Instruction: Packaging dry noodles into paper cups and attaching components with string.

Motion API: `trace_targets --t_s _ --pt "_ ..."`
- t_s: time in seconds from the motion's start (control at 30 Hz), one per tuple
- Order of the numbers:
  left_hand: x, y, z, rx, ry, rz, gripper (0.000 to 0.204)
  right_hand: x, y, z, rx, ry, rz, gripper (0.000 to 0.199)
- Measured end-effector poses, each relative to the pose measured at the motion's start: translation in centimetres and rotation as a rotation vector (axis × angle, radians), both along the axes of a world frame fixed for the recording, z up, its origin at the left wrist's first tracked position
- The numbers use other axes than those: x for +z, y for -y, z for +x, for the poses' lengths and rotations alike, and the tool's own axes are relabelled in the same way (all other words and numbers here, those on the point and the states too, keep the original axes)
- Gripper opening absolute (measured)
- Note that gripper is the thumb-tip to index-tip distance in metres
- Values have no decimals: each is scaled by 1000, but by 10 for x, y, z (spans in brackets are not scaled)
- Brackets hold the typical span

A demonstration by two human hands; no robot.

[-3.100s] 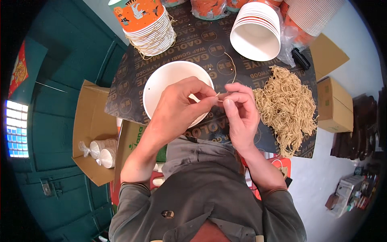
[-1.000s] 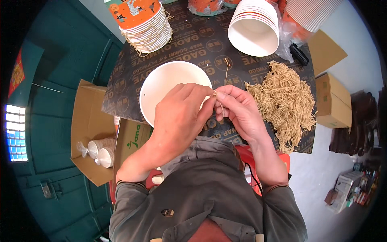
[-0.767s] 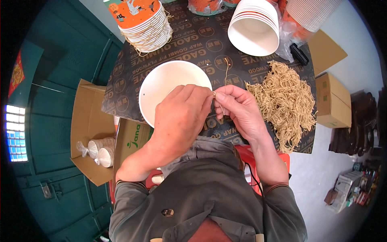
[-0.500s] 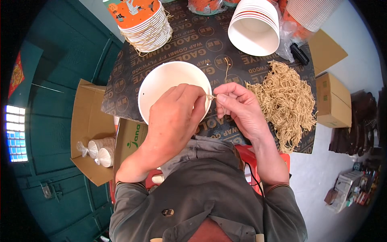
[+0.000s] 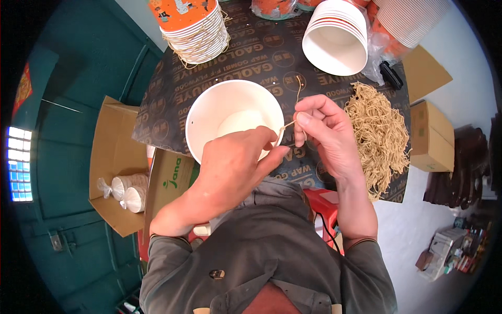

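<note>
Standing over a dark printed surface (image 5: pixel 172 99), the person works with both hands at the near rim of a white paper bowl (image 5: pixel 230 112). The left hand (image 5: pixel 232 167) covers the bowl's near edge, its fingers curled and its thumb and forefinger pressed together at the rim, so that grip seems closed on the bowl wall, though the exact contact is hidden behind the knuckles. The right hand (image 5: pixel 324 133) sits just beside the bowl on its right, fingers bunched, the grip pinching a thin tan string (image 5: pixel 295 102) that runs from the fingertips toward the bowl rim and loops up over the surface behind the hand.

A heaped pile of tan strings (image 5: pixel 379 131) lies to the right of that hand, reaching the surface's right edge. Farther back stands a stack of white bowls (image 5: pixel 334 39) lying on its side with the mouth open toward the person, and at the back left an upside-down stack of orange-printed bowls (image 5: pixel 193 26) with strings hanging from the rims. An open cardboard box (image 5: pixel 110 167) rests on the green floor to the left, holding bagged white cups (image 5: pixel 130 188). Closed cartons (image 5: pixel 431 136) stand to the right.
</note>
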State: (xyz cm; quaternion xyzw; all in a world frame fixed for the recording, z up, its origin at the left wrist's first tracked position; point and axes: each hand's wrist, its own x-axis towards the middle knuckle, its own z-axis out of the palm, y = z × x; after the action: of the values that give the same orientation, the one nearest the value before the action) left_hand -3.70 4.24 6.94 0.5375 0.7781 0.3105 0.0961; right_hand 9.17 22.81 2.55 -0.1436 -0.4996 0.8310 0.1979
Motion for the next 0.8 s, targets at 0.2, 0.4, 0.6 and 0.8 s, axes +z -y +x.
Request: trace_targets --t_s 0.2,0.4,0.6,0.8 --pt "0 3 0 -44 -47 23 12 23 -3 3 54 0 136 21" --pt "1 -1 0 -40 -103 34 11 31 -10 6 22 19 201 22" --pt "-7 0 -10 15 -178 104 17 61 -22 18 217 92 112 25" --pt "-27 -20 -5 160 -344 183 26 117 -43 44 247 -53 398 21"
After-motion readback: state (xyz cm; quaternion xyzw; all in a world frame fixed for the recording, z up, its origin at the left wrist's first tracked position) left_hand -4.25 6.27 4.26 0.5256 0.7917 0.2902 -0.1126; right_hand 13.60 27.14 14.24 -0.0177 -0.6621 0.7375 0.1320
